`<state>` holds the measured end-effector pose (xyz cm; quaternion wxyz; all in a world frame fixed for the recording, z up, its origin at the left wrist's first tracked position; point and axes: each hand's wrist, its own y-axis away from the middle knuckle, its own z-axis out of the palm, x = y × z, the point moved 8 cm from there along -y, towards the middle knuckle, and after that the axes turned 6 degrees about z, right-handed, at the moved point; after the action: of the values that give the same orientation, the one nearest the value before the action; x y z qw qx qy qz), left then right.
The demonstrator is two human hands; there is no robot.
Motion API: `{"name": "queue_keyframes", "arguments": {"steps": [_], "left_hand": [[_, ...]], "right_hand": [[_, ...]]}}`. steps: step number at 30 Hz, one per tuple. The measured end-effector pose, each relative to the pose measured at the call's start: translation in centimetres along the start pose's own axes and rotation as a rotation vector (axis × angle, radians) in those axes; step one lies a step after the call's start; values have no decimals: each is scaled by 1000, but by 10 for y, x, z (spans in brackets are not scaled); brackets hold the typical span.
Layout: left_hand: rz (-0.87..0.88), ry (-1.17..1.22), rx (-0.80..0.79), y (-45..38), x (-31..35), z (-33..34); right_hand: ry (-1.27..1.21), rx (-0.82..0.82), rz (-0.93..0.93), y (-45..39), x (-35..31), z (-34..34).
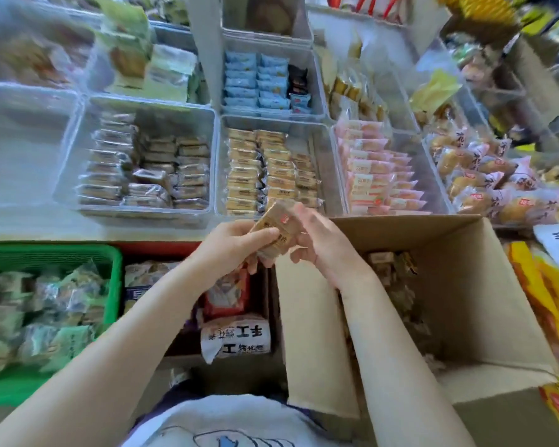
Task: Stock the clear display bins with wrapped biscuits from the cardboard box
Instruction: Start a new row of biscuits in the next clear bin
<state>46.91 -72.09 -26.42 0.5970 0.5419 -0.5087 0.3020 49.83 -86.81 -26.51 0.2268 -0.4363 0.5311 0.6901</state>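
Observation:
Both my hands hold a small stack of tan wrapped biscuits (276, 225) just in front of the shelf edge. My left hand (236, 246) grips the stack from the left with the thumb on top. My right hand (320, 240) curls round its right side. Directly beyond stands a clear display bin (320, 146) with rows of the same tan biscuits (259, 169) filling its left part. The open cardboard box (465, 285) sits below right, with more wrapped biscuits (391, 262) inside.
Neighbouring clear bins hold dark wrapped biscuits (146, 169), pink packs (375, 175) and blue packs (255, 79). A green basket (110, 253) of green packets sits at lower left. Snack bags (236, 337) lie between basket and box. Yellow bags (542, 285) crowd the right edge.

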Motion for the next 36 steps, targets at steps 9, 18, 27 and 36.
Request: {"name": "queue_keyframes", "arguments": {"steps": [9,18,27,36], "left_hand": [[78,-317,546,1,-71,-219],[-55,-1068,268,-17,-159,-254],[-73,-1047,246,-21,-164,-257],[-81,-1077,283,-23,-168,-258]], "right_hand": [[465,55,34,-101,-22,127],[888,546,-202,-200,-93,178],[922,262,66,-291,-31,220],[1104,292,-78,-280,-4,229]]}}
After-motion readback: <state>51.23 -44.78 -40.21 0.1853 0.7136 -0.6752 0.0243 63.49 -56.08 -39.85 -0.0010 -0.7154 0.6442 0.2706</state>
